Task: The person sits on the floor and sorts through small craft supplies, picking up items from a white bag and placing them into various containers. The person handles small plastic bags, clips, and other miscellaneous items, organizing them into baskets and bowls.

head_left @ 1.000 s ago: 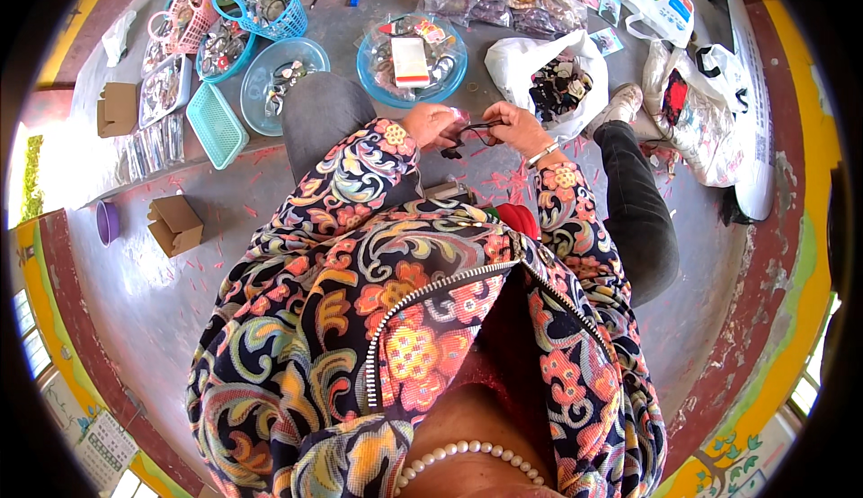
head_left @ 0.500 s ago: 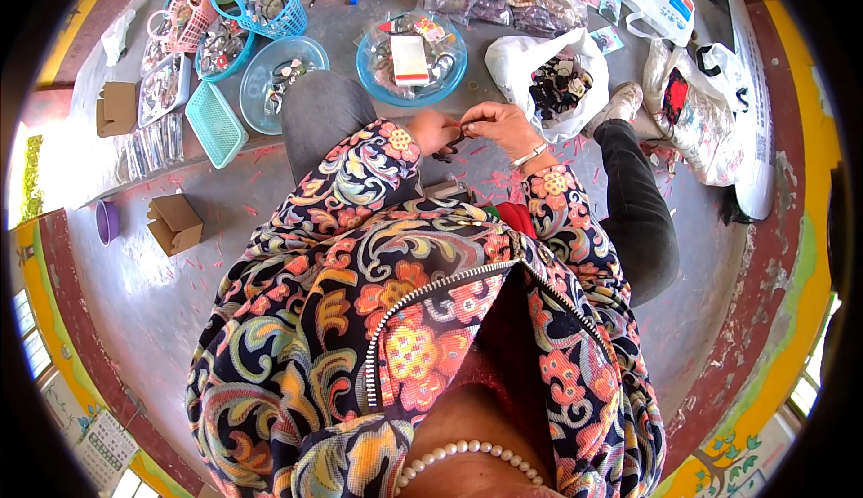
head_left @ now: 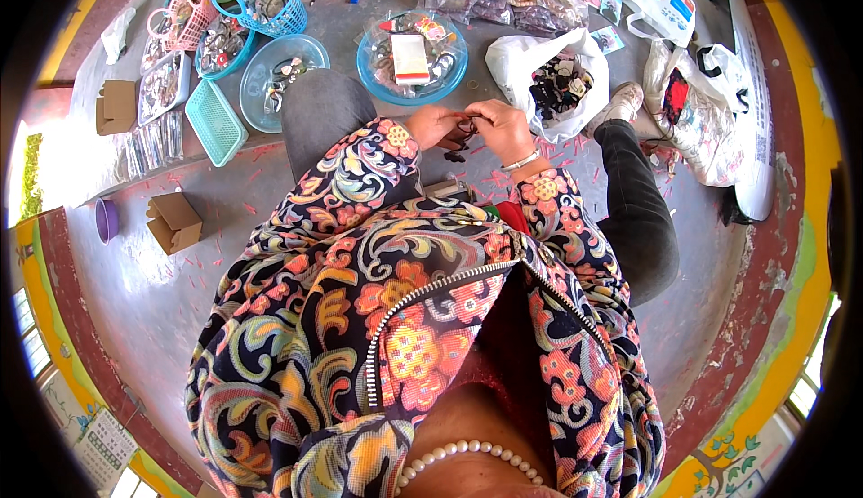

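Observation:
My left hand [head_left: 434, 127] and my right hand [head_left: 503, 129] are close together above the floor, both closed with fingertips pinched. Between them is a small dark stringy item [head_left: 458, 153], part of which dangles below the fingers. Its exact kind is too small to make out. Beyond my hands stands a blue basin [head_left: 363, 74] with bagged small goods and a white and red card [head_left: 410, 59] on top. Just past my right hand, a white plastic bag [head_left: 503, 59] gapes around many small dark pieces [head_left: 559, 89].
At the left are a light blue basin [head_left: 254, 107], a turquoise tray basket [head_left: 214, 129], a blue handled basket [head_left: 289, 17], cardboard boxes [head_left: 176, 225] and a purple cup [head_left: 107, 221]. Filled clear bags [head_left: 539, 8] lie at the back. Red scraps litter the floor [head_left: 378, 201].
Both hands have shifted slightly, the right wrist turning and dropping a little toward me. More of the dark item now hangs below the fingers.

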Demonstrator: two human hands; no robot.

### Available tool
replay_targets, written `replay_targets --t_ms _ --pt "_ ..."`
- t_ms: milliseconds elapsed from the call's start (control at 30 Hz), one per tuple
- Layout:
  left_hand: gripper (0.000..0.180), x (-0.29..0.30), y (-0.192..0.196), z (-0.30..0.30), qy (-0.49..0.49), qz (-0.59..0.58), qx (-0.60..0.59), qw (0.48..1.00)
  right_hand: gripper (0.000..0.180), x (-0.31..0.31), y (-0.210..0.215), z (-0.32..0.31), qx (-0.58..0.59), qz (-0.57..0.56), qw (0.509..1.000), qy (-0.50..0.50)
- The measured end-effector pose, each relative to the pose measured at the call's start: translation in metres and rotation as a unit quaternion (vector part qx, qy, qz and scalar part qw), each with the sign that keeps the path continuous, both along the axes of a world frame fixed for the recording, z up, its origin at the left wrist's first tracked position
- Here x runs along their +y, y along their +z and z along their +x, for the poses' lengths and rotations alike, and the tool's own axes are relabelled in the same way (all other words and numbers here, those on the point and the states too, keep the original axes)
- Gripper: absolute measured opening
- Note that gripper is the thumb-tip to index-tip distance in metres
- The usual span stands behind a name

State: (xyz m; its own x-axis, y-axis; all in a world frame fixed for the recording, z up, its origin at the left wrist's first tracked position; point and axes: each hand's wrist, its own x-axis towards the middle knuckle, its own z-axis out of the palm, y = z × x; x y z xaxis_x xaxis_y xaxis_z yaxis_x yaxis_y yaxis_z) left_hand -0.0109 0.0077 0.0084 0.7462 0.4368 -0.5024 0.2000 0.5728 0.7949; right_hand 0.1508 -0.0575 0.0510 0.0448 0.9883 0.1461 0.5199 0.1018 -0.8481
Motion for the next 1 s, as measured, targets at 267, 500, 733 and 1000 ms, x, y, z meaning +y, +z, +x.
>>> replay_targets --t_ms 267,500,733,1000 --pt "0.034 -0.002 0.007 0.000 0.005 -0.021 -0.022 1.000 0.008 -0.001 -0.004 0.003 -0.217 0.129 0.968 0.013" --pt "0.031 0.000 0.007 -0.001 0.032 -0.049 -0.003 0.998 0.012 -0.001 0.000 0.001 -0.185 0.070 0.977 0.081" --pt "0.030 -0.001 0.006 -0.003 0.069 -0.092 -0.057 0.992 0.015 -0.005 0.007 -0.010 -0.282 0.083 0.952 0.089" --pt "0.033 -0.002 0.009 -0.002 0.020 -0.035 -0.010 0.999 0.005 -0.004 -0.009 -0.005 -0.153 0.006 0.988 -0.020"
